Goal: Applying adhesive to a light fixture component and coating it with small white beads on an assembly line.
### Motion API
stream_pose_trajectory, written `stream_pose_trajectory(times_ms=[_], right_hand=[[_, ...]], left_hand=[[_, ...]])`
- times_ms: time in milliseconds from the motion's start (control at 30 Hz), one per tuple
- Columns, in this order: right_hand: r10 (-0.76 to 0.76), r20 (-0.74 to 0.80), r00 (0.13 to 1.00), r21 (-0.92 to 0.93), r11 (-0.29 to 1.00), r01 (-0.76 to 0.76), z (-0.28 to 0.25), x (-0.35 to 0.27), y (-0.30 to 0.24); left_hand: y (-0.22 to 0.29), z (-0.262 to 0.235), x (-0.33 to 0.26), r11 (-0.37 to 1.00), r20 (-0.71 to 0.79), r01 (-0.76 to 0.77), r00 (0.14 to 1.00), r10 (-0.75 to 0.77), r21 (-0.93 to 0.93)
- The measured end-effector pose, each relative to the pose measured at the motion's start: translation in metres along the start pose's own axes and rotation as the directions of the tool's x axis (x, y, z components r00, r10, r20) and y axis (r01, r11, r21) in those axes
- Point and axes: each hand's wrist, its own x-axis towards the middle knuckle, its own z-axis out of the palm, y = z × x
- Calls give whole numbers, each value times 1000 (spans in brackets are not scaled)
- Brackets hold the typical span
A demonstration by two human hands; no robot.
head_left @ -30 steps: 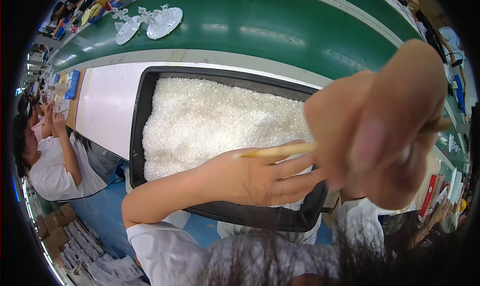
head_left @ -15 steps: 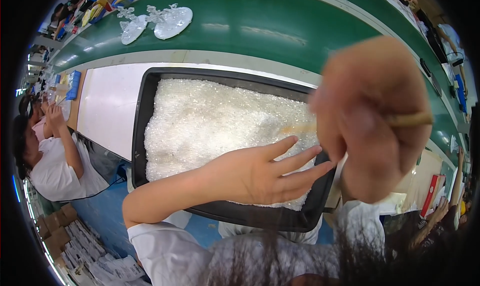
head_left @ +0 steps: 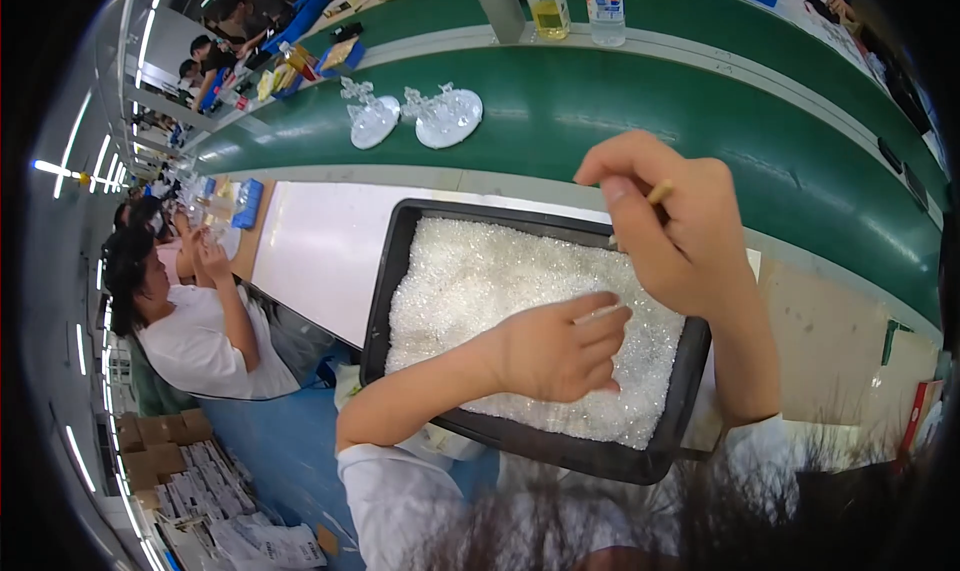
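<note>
A black rectangular tray (head_left: 385, 301) is filled with small clear, glittering beads (head_left: 490, 271). My left hand (head_left: 565, 351) hangs low over the beads at the tray's middle right. Its fingers are loosely bent and apart, and I see nothing held in them. Higher up, by the tray's far right corner, my right hand (head_left: 685, 226) is closed around a thin yellowish stick (head_left: 659, 192). Only a short end of the stick shows past the fingers; the rest is hidden by the hand.
Two clear ornaments on white round bases (head_left: 448, 118) stand on the green bench (head_left: 560, 106) beyond the tray. Two bottles (head_left: 605, 9) stand farther back. A white board (head_left: 320, 241) adjoins the tray's left side. A person in a white shirt (head_left: 205, 336) sits at the left.
My right hand has moved away from the camera, still gripping the stick. The fingers of my left hand have gone from stretched to bent. The view has shifted, so the tray sits farther right.
</note>
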Motion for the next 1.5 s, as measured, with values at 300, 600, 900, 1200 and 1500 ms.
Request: stream_pose_trajectory(times_ms=[300, 600, 900, 1200, 1500], right_hand=[[48, 2, 999, -60, 997, -48, -35, 8, -4], [-113, 51, 992, -38, 993, 115, -42, -1, -2], [-121, 37, 992, -23, 992, 122, -70, -9, -16], [-82, 197, 977, 381, 925, 1, -71, -16, -30], [-62, 873, 484, 80, 997, -18, -9, -16, -16]], left_hand=[[-117, -71, -26, 363, -149, 927, 374, -915, 95], [-244, -10, -61, -164, 89, 942, -144, -986, -291], [-244, -19, -76, 112, -130, 860, 53, -990, -498], [-80, -125, -72, 365, -181, 931, 356, -917, -18], [-4, -70, -72, 456, -15, 839, 482, -876, 296]])
